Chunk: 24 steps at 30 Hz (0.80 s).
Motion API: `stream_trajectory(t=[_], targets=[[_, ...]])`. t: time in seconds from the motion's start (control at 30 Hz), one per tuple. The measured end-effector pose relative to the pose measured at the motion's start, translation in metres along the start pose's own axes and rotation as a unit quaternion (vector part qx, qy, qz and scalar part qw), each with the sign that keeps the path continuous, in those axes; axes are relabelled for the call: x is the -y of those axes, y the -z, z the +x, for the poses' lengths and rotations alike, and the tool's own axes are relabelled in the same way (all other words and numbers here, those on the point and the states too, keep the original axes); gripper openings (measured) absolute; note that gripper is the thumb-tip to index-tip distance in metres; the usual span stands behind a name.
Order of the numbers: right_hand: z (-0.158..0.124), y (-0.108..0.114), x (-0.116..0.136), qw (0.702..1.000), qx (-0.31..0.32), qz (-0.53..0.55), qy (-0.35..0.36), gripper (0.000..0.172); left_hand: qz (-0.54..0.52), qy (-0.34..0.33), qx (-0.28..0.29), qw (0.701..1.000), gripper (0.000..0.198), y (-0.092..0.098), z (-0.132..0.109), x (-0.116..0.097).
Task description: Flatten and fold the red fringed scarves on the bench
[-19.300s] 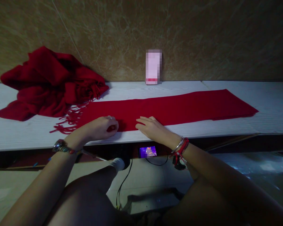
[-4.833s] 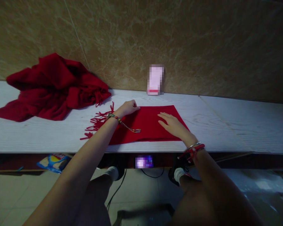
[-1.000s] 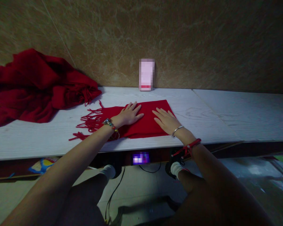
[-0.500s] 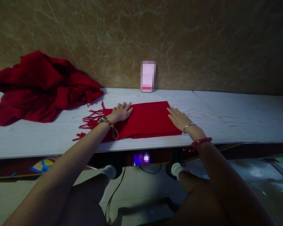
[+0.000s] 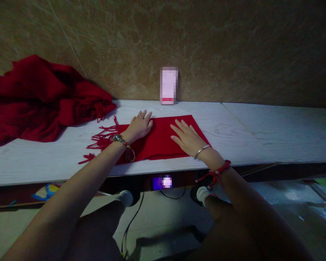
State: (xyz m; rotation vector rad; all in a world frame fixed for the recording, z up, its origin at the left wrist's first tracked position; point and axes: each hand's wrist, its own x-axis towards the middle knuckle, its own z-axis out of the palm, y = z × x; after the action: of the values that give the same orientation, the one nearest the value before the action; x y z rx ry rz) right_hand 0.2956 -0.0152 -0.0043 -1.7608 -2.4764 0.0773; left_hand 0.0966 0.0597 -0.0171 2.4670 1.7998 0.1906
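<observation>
A folded red scarf (image 5: 163, 137) with a fringe at its left end lies on the white wooden shelf (image 5: 247, 134) before me. My left hand (image 5: 138, 125) rests flat on the scarf's left part, fingers stretched out, a beaded bracelet at the wrist. My right hand (image 5: 186, 137) lies flat on the right part, fingers spread, with a silver bangle and a red cord on the wrist. Neither hand holds anything.
A heap of crumpled red scarves (image 5: 40, 101) lies at the shelf's left end. A small pink box (image 5: 168, 85) stands against the brown marble wall. Below the shelf are a lit phone screen (image 5: 162, 182), a cable and a snack packet (image 5: 47, 190).
The scarf, laid out long at first, is now folded short. In the last half second my right hand slid from the scarf's right edge back toward its middle.
</observation>
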Motion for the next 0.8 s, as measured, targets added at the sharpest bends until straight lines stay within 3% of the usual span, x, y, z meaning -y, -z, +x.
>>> stream_trajectory(t=[0.17,0.43,0.63,0.8], targets=[[0.002,-0.015,-0.008,0.999,0.036,-0.009,0.004,0.052,-0.012,-0.071,0.087,0.994,0.057,-0.001,-0.001,-0.01],[-0.012,-0.017,-0.062,0.998,0.022,-0.052,-0.021,0.053,-0.007,-0.123,0.133,0.983,0.056,0.005,-0.015,-0.03],[-0.015,-0.01,-0.108,0.989,0.011,-0.093,-0.119,0.051,0.043,-0.038,0.162,0.985,0.059,0.002,-0.004,-0.02],[-0.009,-0.003,-0.108,0.974,-0.048,-0.116,-0.189,0.048,0.048,-0.015,0.172,0.984,0.059,-0.002,0.005,-0.003]])
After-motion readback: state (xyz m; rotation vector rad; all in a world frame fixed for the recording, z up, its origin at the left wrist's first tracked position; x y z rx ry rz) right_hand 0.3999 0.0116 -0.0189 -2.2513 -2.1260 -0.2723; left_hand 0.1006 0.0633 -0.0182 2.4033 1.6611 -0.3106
